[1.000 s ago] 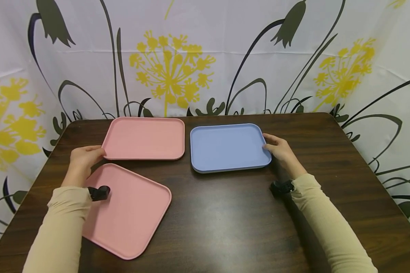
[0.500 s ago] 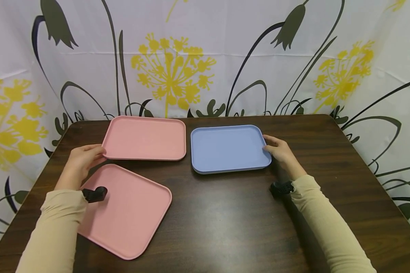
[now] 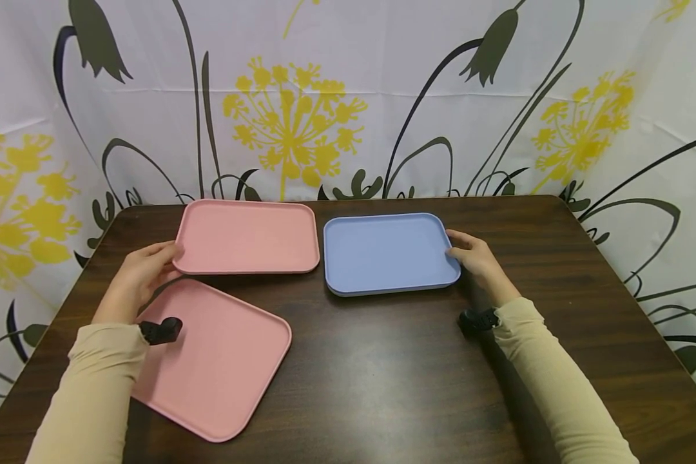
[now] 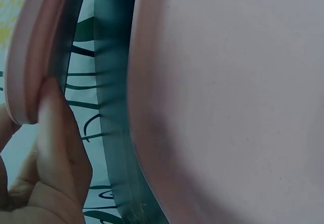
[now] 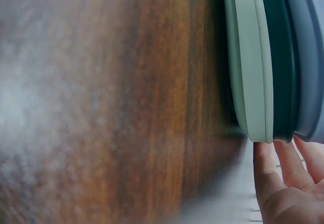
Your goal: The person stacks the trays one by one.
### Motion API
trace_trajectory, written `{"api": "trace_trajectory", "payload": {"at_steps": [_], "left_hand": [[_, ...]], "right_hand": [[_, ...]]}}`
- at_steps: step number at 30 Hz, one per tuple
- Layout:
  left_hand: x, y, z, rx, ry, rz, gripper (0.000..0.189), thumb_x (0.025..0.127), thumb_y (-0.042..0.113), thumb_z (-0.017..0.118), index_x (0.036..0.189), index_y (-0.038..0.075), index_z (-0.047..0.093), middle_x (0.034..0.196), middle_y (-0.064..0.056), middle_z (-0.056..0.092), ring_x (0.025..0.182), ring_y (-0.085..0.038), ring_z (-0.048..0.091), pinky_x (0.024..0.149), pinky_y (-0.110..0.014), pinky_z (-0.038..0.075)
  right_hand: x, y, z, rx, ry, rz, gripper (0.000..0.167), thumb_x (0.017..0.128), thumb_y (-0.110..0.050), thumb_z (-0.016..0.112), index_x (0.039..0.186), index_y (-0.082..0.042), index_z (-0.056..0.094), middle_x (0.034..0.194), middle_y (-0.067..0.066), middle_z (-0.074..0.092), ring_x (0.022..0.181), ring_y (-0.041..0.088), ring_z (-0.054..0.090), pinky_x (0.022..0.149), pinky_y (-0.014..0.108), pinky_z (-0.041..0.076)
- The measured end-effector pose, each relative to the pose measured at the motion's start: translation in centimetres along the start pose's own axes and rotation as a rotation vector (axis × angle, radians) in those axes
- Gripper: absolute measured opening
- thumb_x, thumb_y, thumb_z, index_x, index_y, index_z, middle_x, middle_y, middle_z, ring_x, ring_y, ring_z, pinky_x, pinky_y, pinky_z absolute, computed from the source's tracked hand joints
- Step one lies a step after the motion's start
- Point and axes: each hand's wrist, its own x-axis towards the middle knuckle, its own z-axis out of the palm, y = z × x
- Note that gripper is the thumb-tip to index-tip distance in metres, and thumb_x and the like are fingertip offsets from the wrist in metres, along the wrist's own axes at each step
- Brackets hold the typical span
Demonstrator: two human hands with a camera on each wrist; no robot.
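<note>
My left hand pinches the left end of a small pink rectangular tray between thumb and fingers. In the left wrist view that tray stands clear of the table. Under my left forearm, a larger pink tray lies askew. A blue rectangular tray is at the back centre-right. Beneath it, the right wrist view shows a dark green tray and a light green tray stacked. The fingertips of my right hand touch the stack's right end, with the fingers fairly straight.
Everything is on a dark wooden table. A flower-patterned curtain hangs right behind its back edge. Each wrist carries a small black camera, the left camera above the larger pink tray and the right camera low over the wood.
The small pink tray has shifted slightly right, nearer the blue one, with my left hand on it. My left forearm has swung a little outward. My right hand stays where it was.
</note>
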Motion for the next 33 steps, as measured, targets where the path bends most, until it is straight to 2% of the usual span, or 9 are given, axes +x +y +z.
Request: {"api": "trace_trajectory", "payload": {"at_steps": [4, 7, 10, 12, 15, 19, 21, 26, 33], "left_hand": [[0.0, 0.0, 0.0, -0.055, -0.021, -0.036, 0.005, 0.090, 0.018, 0.065, 0.092, 0.023, 0.064, 0.071, 0.013, 0.064, 0.066, -0.001, 0.063, 0.061, -0.015, 0.058], [-0.1, 0.0, -0.1, -0.085, -0.035, -0.057, 0.019, 0.089, 0.016, 0.066, 0.075, 0.029, 0.065, 0.071, 0.011, 0.064, 0.066, -0.002, 0.064, 0.060, -0.016, 0.058], [-0.1, -0.1, -0.1, -0.103, -0.046, -0.059, 0.012, 0.089, 0.016, 0.066, 0.093, 0.027, 0.068, 0.072, 0.011, 0.066, 0.066, -0.002, 0.065, 0.061, -0.016, 0.058], [-0.1, -0.2, 0.0, -0.115, -0.049, -0.061, 0.036, 0.089, 0.016, 0.067, 0.123, 0.024, 0.060, 0.073, 0.011, 0.067, 0.067, -0.002, 0.065, 0.061, -0.016, 0.058], [-0.1, -0.4, 0.0, -0.150, -0.049, -0.071, 0.055, 0.088, 0.016, 0.068, 0.138, 0.022, 0.047, 0.074, 0.010, 0.068, 0.067, -0.003, 0.066, 0.062, -0.017, 0.058], [-0.1, -0.7, -0.1, -0.213, -0.051, -0.065, 0.018, 0.088, 0.012, 0.068, 0.098, 0.027, 0.068, 0.074, 0.007, 0.069, 0.065, -0.006, 0.068, 0.061, -0.019, 0.059], [-0.1, -0.8, -0.1, -0.237, -0.056, -0.054, 0.019, 0.088, 0.010, 0.067, 0.083, 0.029, 0.069, 0.074, 0.006, 0.069, 0.065, -0.007, 0.068, 0.060, -0.020, 0.059], [0.0, -0.9, -0.1, -0.261, -0.061, -0.050, 0.022, 0.088, 0.008, 0.066, 0.079, 0.028, 0.070, 0.075, 0.006, 0.069, 0.065, -0.007, 0.069, 0.060, -0.020, 0.059], [0.0, -1.1, -0.3, -0.284, -0.072, -0.062, 0.024, 0.088, 0.007, 0.065, 0.079, 0.028, 0.070, 0.073, 0.004, 0.069, 0.063, -0.008, 0.068, 0.058, -0.021, 0.059]], "right_hand": [[0.0, 0.0, 0.0, -0.002, 0.001, 0.007, 0.054, 0.094, -0.003, 0.049, 0.147, -0.004, 0.035, 0.150, 0.021, 0.037, 0.105, 0.016, 0.049, 0.071, 0.008, 0.047], [0.0, -0.1, -0.1, -0.011, -0.003, 0.011, 0.055, 0.094, -0.004, 0.049, 0.147, -0.004, 0.035, 0.150, 0.021, 0.037, 0.108, 0.018, 0.048, 0.071, 0.008, 0.046], [-0.1, -0.2, -0.3, -0.021, -0.003, 0.011, 0.055, 0.094, -0.004, 0.051, 0.147, -0.003, 0.035, 0.150, 0.021, 0.038, 0.104, 0.014, 0.048, 0.071, 0.009, 0.045], [0.0, -0.2, -0.5, -0.015, -0.004, 0.010, 0.056, 0.093, -0.004, 0.052, 0.146, -0.002, 0.035, 0.149, 0.022, 0.038, 0.099, 0.009, 0.049, 0.072, 0.009, 0.045], [0.0, -0.2, -0.6, -0.015, -0.007, 0.015, 0.056, 0.093, -0.005, 0.053, 0.146, -0.002, 0.036, 0.149, 0.022, 0.038, 0.093, 0.003, 0.049, 0.073, 0.009, 0.045], [0.2, -0.3, -0.7, -0.031, -0.006, 0.033, 0.056, 0.093, -0.007, 0.054, 0.146, -0.002, 0.037, 0.149, 0.021, 0.039, 0.096, 0.005, 0.050, 0.075, 0.009, 0.044], [0.3, -0.3, -0.7, -0.042, -0.003, 0.045, 0.055, 0.093, -0.008, 0.055, 0.146, -0.003, 0.037, 0.149, 0.019, 0.039, 0.101, 0.009, 0.050, 0.077, 0.009, 0.043], [0.5, -0.4, -0.6, -0.052, 0.000, 0.058, 0.055, 0.094, -0.012, 0.056, 0.145, -0.003, 0.038, 0.148, 0.019, 0.041, 0.107, 0.013, 0.051, 0.082, 0.012, 0.046], [0.3, -1.3, -0.1, 0.023, 0.092, 0.063, 0.055, 0.095, -0.013, 0.054, 0.146, 0.000, 0.036, 0.148, 0.022, 0.039, 0.126, 0.028, 0.045, 0.114, 0.040, 0.039]]}}
